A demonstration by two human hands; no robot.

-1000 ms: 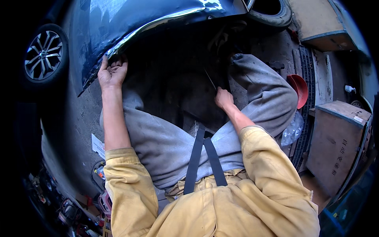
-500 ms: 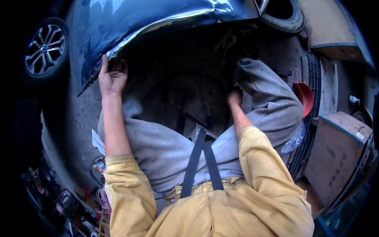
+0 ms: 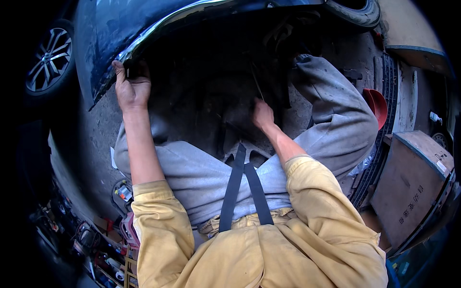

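The left hand had its fingers half curled at the lower edge of the blue car panel, upper left; whether they gripped it could not be told. The right hand was closed on a thin rod between the grey trouser legs. Dark characters and a pale label marked a wooden box.

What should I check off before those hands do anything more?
1. Left hand at the blue panel's edge: ok.
2. Firmness of that hold: cannot tell; shadow hides it.
3. Right hand closed on the thin rod: ok.
4. Far end of the rod free: cannot tell; it fades into darkness.
5. Hands covered: not ok; both are bare.
6. Red object apart from both hands: ok.
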